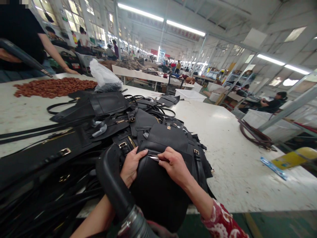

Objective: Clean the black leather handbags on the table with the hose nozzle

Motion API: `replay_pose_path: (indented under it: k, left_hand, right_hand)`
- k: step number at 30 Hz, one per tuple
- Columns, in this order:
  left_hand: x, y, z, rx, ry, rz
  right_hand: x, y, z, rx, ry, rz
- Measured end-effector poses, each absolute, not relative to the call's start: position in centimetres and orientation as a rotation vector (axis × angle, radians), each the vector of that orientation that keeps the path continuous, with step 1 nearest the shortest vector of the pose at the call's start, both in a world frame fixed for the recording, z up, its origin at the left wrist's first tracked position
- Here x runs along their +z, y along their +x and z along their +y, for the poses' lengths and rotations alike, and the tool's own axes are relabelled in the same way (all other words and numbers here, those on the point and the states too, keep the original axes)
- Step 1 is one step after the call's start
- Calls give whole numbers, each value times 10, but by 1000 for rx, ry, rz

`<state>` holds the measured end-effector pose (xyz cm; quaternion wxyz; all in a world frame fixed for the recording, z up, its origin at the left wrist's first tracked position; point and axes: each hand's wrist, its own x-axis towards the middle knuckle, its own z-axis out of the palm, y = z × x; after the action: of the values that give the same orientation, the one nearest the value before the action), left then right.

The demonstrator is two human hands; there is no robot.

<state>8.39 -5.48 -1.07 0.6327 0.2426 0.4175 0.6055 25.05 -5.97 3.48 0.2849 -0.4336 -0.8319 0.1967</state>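
A black leather bag piece (pixel 160 191) with a flap lies near the table's front edge, its lower part hanging toward me. My left hand (pixel 130 165) is closed on its left edge, thumb on top and fingers behind. My right hand (pixel 174 163) pinches a slim silvery tool (pixel 154 158), whose tip rests at a seam of the bag piece beside my left thumb. The tool's exact kind is hard to make out. Around the hands are more black bag parts (pixel 110 105) with straps and gold buckles (pixel 65 151).
A black nozzle (pixel 109 175) on a ribbed hose rises in front of my left forearm. On the white table (pixel 223 138) lie brown pieces (pixel 56 87), a plastic bag (pixel 105 74), a yellow roll (pixel 294 158) and brown straps (pixel 255 134). A co-worker (pixel 22 36) stands at left.
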Motion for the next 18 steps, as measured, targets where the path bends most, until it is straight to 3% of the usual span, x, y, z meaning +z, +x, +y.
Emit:
replay_pose_path:
  k: [18]
  left_hand:
    - [-7,85,-59,1380,540,963]
  right_hand:
    - [29,249,-48,677,-1169,-2121]
